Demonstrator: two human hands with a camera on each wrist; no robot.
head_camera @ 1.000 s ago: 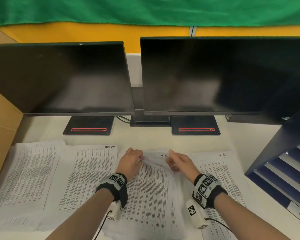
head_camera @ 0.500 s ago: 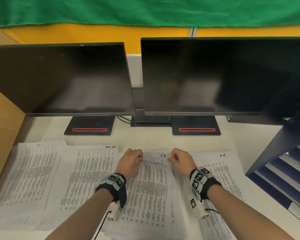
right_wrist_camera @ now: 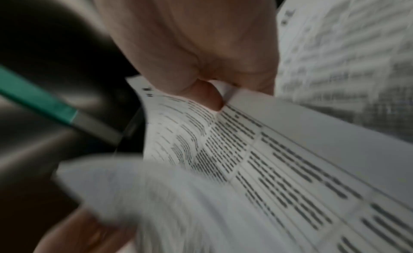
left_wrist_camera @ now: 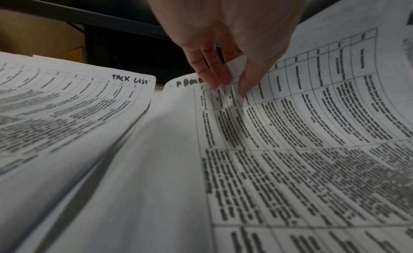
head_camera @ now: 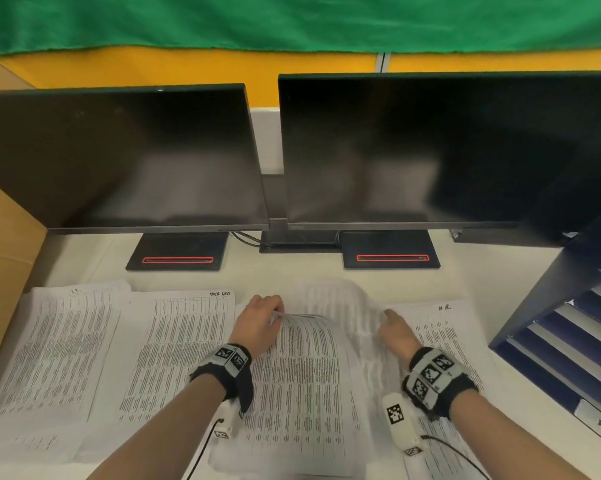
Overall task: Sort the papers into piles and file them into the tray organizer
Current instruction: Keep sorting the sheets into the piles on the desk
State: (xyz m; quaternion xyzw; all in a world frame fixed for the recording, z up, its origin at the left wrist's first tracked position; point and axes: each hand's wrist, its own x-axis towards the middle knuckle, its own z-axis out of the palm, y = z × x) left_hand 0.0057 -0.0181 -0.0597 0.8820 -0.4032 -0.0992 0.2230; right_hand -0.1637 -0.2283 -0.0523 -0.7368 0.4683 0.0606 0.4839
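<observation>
Several piles of printed papers lie in a row on the desk. My left hand [head_camera: 274, 311] pinches the top edge of a few sheets of the middle pile [head_camera: 299, 382]; in the left wrist view its fingers [left_wrist_camera: 214, 74] and thumb hold a paper corner. My right hand [head_camera: 387, 316] pinches a loose sheet [head_camera: 340, 303], which is lifted, curled and blurred above the middle pile; the right wrist view shows the thumb [right_wrist_camera: 208, 96] on that sheet [right_wrist_camera: 257, 159]. The dark blue tray organizer [head_camera: 548, 306] stands at the right edge of the desk.
A pile headed "TASK LIST" [head_camera: 184, 341] and another pile [head_camera: 56, 344] lie to the left; a pile marked "HR" [head_camera: 444, 334] lies under my right wrist. Two dark monitors [head_camera: 126, 157] stand behind. A cardboard wall [head_camera: 1, 244] borders the left.
My right hand has moved to the right and drawn one sheet up off the middle pile. My left hand has stayed at the pile's top edge.
</observation>
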